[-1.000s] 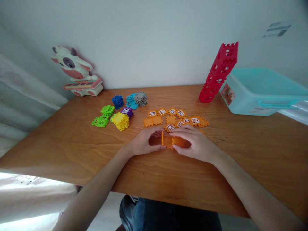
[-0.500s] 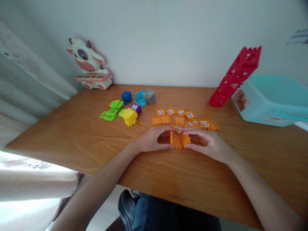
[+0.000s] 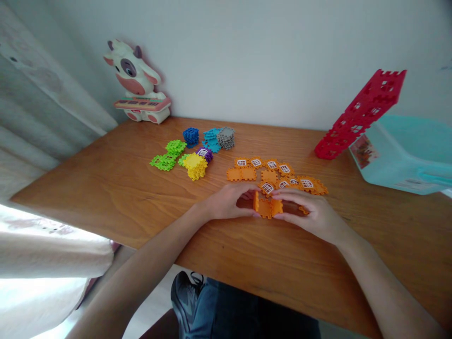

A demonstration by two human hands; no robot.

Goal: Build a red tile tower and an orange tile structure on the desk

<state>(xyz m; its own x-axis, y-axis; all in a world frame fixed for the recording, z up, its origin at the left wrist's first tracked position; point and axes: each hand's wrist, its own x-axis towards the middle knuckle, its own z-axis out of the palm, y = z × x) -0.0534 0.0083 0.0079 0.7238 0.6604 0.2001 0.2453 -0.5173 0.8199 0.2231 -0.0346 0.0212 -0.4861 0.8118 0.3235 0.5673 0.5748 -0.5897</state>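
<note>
Both my hands rest on the wooden table [image 3: 106, 188] around a small joined set of orange tiles [image 3: 267, 206]. My left hand [image 3: 229, 203] pinches its left side, where one tile stands upright. My right hand [image 3: 310, 213] grips its right side, fingers closed on the flat tiles. Just behind them lie several loose orange tiles [image 3: 275, 172], some with white window inserts.
Small stacks of green [image 3: 165, 157], yellow [image 3: 195, 166], purple [image 3: 205, 152], blue [image 3: 191, 136], teal [image 3: 211, 139] and grey tiles [image 3: 226, 137] sit at the middle left. A red tile tower [image 3: 360, 113] leans by a teal plastic bin [image 3: 406, 155] at the right. A cow toy [image 3: 137, 84] stands at the back left.
The view has swung, so everything shifted right in frame. My hands keep their hold on the orange tiles; the right-hand tile has tipped up a little.
</note>
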